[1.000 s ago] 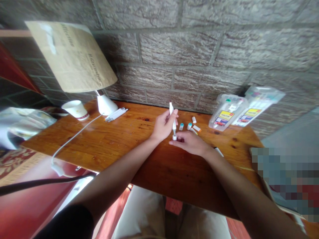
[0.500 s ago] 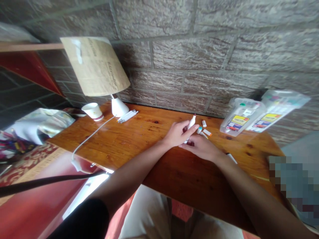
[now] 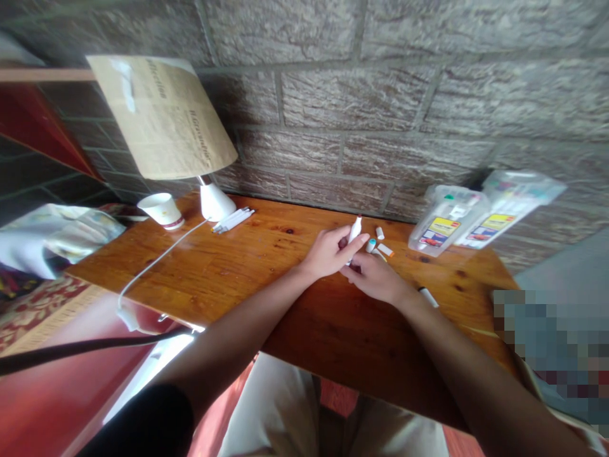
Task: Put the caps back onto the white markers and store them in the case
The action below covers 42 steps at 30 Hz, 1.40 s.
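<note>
A white marker (image 3: 354, 230) with a bare dark red tip points up, away from me, over the middle of the table. My left hand (image 3: 327, 254) is closed around its body, thumb along the near side. Just below, my right hand (image 3: 377, 277) has its fingers closed at the marker's lower end, partly hidden behind the left hand. Right beyond the hands lie a teal-ended piece (image 3: 371, 245), a white cap (image 3: 379, 233) and an orange-ended white piece (image 3: 386, 250). A black-ended white marker (image 3: 428, 296) rests near my right forearm.
Several white markers (image 3: 234, 219) lie beside the lamp (image 3: 216, 202) at the back left, near a paper cup (image 3: 162, 211). Two clear plastic marker cases (image 3: 438, 238) (image 3: 495, 219) stand at the back right. A white cable (image 3: 157, 257) crosses the wooden table's left side. A stone wall rises behind.
My view has shifted slightly, so the scene sits a little further left. Both hands stay together at the marker, with almost the same grip.
</note>
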### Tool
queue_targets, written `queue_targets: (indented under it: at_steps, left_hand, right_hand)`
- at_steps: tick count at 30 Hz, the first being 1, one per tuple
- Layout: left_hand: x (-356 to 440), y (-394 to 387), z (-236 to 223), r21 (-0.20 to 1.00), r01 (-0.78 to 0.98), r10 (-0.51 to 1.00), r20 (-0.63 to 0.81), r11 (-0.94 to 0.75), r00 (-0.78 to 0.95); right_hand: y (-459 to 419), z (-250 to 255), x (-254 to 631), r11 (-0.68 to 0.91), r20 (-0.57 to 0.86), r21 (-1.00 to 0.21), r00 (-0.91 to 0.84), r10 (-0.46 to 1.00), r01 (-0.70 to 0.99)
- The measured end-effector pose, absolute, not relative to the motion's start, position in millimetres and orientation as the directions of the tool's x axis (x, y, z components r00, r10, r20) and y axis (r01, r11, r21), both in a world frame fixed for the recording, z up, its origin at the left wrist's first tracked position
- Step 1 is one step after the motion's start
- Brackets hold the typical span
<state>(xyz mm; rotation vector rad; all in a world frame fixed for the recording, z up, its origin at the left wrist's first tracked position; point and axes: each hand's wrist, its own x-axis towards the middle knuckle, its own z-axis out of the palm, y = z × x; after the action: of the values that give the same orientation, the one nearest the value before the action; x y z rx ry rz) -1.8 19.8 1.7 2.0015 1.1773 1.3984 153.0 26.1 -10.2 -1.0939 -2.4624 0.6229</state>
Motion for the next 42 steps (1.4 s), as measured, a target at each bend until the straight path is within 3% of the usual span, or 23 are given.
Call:
queue_targets:
  at_steps: [22,42]
  left_hand:
    - [-3,20,1,0.723,0.392,0.815,0.560,-0.569,0.149]
    - [-5,21,6,0.685,0.432,0.785,0.612,-0.586,0.095]
  right_hand:
    - [20,3,151,0.517,0.076,-0.562,-0.582,0.810,0.646]
    - [20,0,151,0.567,0.154,-0.521,-0.583,0.798,0.639]
